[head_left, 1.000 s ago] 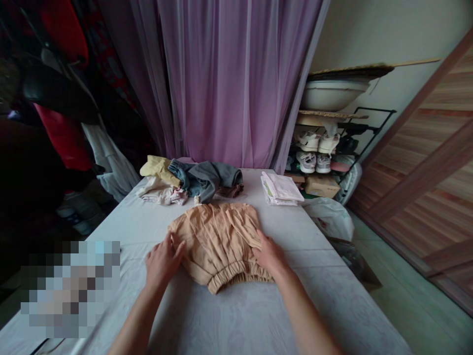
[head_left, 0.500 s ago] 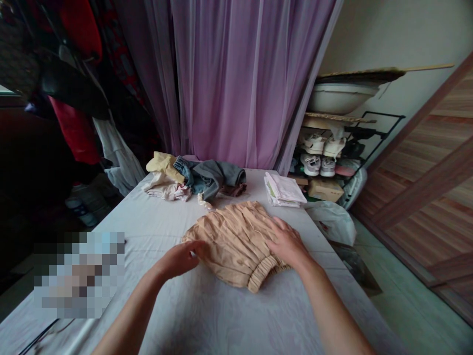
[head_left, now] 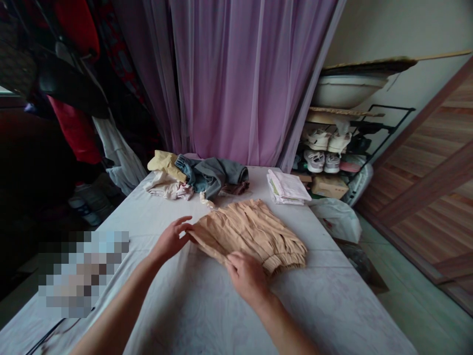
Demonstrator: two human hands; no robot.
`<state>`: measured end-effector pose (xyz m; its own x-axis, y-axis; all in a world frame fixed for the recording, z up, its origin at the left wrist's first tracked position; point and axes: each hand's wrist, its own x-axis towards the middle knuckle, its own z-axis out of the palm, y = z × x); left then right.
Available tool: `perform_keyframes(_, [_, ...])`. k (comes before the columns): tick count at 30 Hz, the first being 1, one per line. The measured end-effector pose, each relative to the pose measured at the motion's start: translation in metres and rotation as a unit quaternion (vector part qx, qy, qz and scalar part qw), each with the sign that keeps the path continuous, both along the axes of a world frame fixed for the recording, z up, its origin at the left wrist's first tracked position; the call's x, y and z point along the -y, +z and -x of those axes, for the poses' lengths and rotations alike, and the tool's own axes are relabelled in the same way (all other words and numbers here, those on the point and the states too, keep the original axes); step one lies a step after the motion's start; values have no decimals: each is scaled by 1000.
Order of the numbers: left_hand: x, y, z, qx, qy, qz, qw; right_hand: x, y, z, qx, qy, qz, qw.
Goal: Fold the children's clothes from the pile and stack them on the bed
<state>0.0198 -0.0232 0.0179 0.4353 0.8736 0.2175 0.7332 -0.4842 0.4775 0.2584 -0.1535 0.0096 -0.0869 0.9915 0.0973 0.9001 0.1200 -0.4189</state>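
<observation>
A pair of tan shorts (head_left: 251,229) with a gathered elastic waistband lies folded and wrinkled on the sheet-covered surface (head_left: 192,315), the waistband toward the right. At the left corner of the shorts, my left hand (head_left: 173,239) pinches the hem between thumb and fingertips, its other fingers loosely bent. My right hand (head_left: 247,276) is closed on the near edge of the shorts, left of the waistband. Between the two hands that edge is drawn fairly straight. What lies under my right palm is hidden.
Behind the shorts sits a pile of crumpled clothes (head_left: 218,175), with a folded pale pink stack (head_left: 290,187) to its right. A purple curtain (head_left: 229,84) hangs at the back. A shoe rack (head_left: 325,143) stands beyond the right edge. A blurred-out patch (head_left: 84,276) covers something at left.
My right hand has moved left and nearer, from the top of the shorts to their near edge, and closed there. My left hand has shifted to the left corner. The waistband has swung rightward.
</observation>
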Motion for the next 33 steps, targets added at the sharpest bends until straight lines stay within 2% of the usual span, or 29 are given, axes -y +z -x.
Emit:
perform_keyframes(3, [-18,11,-9,97,-24,65,993,-6,5,-11,-63,-37,13,997])
perform_keyframes(6, [-38,22,-37,109,-39,75,990,-10,13,-23,-86,-68,25,994])
perform_keyframes(10, [-61,32,-90,38,-35,32,998,-15,20,-46,-90,-115,19,989])
perform_keyframes(14, [-76,34,-137,-50,-44,11,998,-20,10,-70,-98,-156,23,983])
perform_keyframes(20, [-78,17,-175,-88,-29,5,996,-26,-14,-83,-135,-187,14,973])
perform_keyframes(23, [-61,9,-176,-86,-27,-52,995,-29,-20,-84,-141,-190,6,972])
perform_keyframes(26, [-35,-4,-172,-74,-83,-113,987,-30,-22,-85,-142,-187,5,972])
perform_keyframes(29, [-11,-26,-169,-99,-142,-101,980,-30,-22,-82,-133,-190,3,973])
perform_keyframes(33, [0,-50,-170,-148,-144,-73,976,-27,-18,-78,-146,-182,-10,972])
